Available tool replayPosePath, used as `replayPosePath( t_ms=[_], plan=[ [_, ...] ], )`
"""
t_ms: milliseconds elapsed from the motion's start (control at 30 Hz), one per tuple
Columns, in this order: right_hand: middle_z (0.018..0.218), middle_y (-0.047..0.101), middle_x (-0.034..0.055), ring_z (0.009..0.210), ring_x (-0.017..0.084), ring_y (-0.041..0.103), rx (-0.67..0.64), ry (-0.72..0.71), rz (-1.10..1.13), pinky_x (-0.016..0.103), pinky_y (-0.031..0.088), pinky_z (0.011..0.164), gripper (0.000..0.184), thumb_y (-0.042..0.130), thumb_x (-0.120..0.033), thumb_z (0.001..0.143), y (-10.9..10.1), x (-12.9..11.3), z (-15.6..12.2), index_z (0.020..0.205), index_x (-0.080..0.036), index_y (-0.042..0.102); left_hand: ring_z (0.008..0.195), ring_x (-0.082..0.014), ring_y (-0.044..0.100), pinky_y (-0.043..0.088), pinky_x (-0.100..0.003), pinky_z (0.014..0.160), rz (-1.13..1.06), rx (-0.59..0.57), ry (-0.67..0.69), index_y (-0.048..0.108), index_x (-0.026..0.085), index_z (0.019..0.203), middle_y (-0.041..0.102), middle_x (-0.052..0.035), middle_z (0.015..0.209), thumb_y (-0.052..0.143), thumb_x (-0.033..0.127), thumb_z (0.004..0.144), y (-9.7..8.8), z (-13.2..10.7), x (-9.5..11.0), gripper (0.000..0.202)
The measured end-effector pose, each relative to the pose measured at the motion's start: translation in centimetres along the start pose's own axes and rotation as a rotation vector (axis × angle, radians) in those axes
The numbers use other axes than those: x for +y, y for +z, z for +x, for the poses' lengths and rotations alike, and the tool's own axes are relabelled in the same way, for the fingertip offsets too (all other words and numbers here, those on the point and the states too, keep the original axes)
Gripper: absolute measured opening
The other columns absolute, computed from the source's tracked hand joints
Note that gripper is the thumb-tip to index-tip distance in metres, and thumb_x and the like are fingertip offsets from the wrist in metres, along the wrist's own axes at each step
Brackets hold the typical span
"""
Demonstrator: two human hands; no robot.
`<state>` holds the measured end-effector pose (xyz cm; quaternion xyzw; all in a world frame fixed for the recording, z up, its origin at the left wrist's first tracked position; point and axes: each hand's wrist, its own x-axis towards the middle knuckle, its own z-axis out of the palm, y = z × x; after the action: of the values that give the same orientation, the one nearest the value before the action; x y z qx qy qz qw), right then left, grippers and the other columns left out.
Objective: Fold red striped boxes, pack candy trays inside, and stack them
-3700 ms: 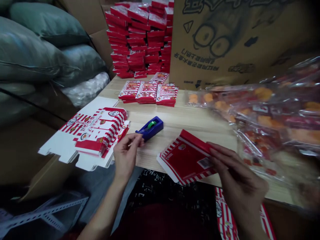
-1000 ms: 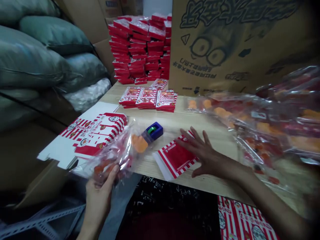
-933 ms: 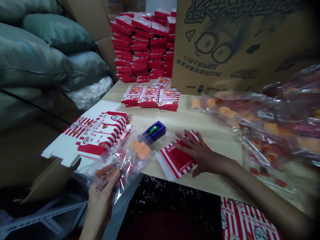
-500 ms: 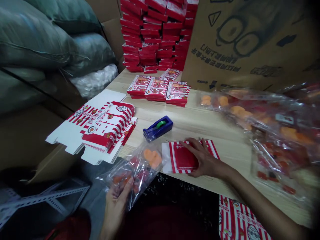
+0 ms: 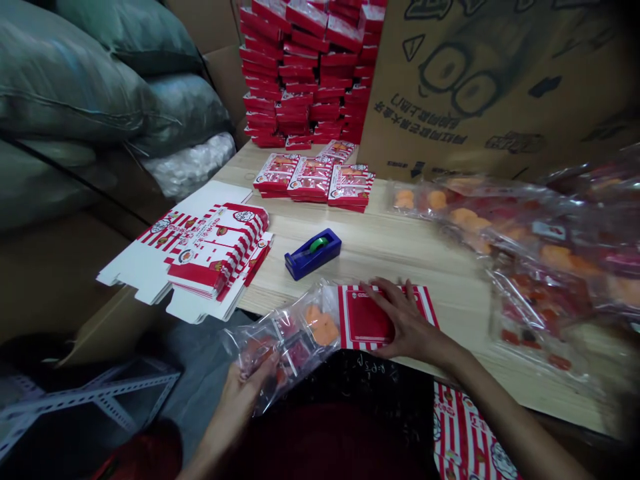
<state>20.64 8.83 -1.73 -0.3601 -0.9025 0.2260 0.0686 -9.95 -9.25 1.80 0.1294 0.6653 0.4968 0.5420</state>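
My left hand (image 5: 245, 390) is shut on a clear plastic bag of orange and red sweets (image 5: 295, 340), at the table's front edge. The bag's far end lies against a flat red-and-white striped paperboard box (image 5: 363, 317). My right hand (image 5: 407, 323) rests on that box with its fingers apart, pressing it to the wooden table (image 5: 400, 257). The box's right part is hidden under my palm. A blue tape dispenser (image 5: 313, 253) with green tape stands beyond both hands, touching neither.
A pile of filled sweet bags (image 5: 540, 260) covers the table's right side. Unfolded box blanks (image 5: 215, 250) lie at left, with several finished boxes (image 5: 310, 179) and a tall red stack (image 5: 300, 80) behind. Striped blanks (image 5: 465, 433) lie below the front edge.
My left hand has brought the bag in from the lower left until it meets the box. The box has turned squarer under my right hand, which now lies flat on it.
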Motion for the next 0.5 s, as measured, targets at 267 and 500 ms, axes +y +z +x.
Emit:
replayPosePath(
  t_ms=[267,500],
  plan=[
    [0.164,0.024,0.0159,0.156,0.047,0.016,-0.049,-0.035,0.009,0.069,-0.008,0.123,0.138,0.091,-0.045,0.06,0.0,-0.1,-0.5,0.165,-0.037,0.001,0.091,-0.0294,0.077,0.061,-0.037,0.076,0.274,-0.145,-0.102,0.077,0.019,0.103,0.08,-0.0112,0.105,0.09,0.035,0.063,-2.5,3.3,1.6,0.045],
    [0.165,0.024,0.0163,0.155,0.049,0.016,-0.091,-0.065,0.014,0.072,-0.009,0.121,0.137,0.092,-0.047,0.058,0.5,-0.3,-0.5,0.165,-0.037,0.007,0.082,-0.0254,0.074,0.057,-0.032,0.071,0.41,-0.478,-0.091,0.077,0.018,0.102,0.079,-0.0081,0.093,0.083,0.027,0.066,-0.4,6.4,5.4,0.038]
  ],
)
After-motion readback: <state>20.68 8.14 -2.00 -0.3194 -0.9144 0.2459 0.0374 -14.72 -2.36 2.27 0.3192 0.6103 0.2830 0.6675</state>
